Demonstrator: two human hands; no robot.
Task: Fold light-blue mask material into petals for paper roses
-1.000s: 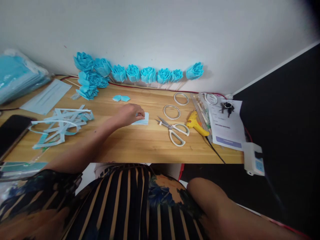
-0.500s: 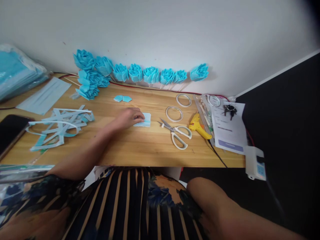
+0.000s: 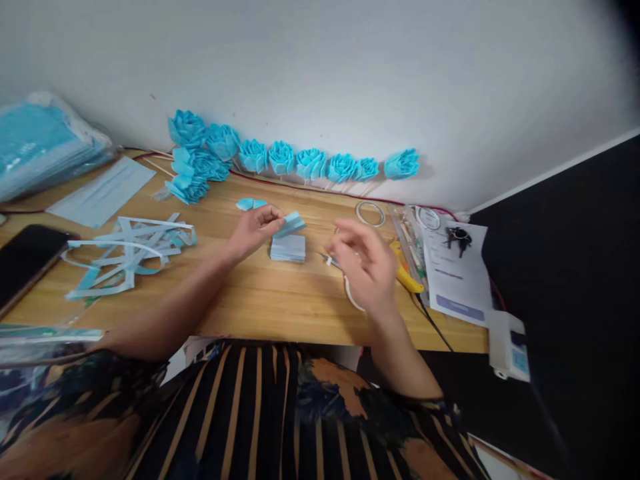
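Observation:
My left hand [image 3: 257, 233] pinches a light-blue square of pleated mask fabric [image 3: 292, 225] between thumb and fingers, just above the table. Below it lies a small stack of pale fabric squares [image 3: 288, 248]. Folded blue petals [image 3: 250, 203] lie behind my left hand. My right hand [image 3: 367, 263] hovers over the scissors [image 3: 353, 297], somewhat blurred, its fingers loosely bent and apart with nothing visible in them. It hides much of the scissors, whose blade tips and part of one white handle show.
Several blue fabric roses [image 3: 281, 157] on sticks lean along the wall. Mask strips [image 3: 127, 250] and a phone [image 3: 30, 260] lie left, near a bag of masks [image 3: 50, 143]. A tape roll [image 3: 371, 214], yellow glue gun [image 3: 407, 270], printed paper [image 3: 457, 273] and keys [image 3: 459, 239] are right.
My left hand has lifted a fabric square off the stack. My right hand has come in from beyond the table's front edge to above the scissors. The view has shifted slightly.

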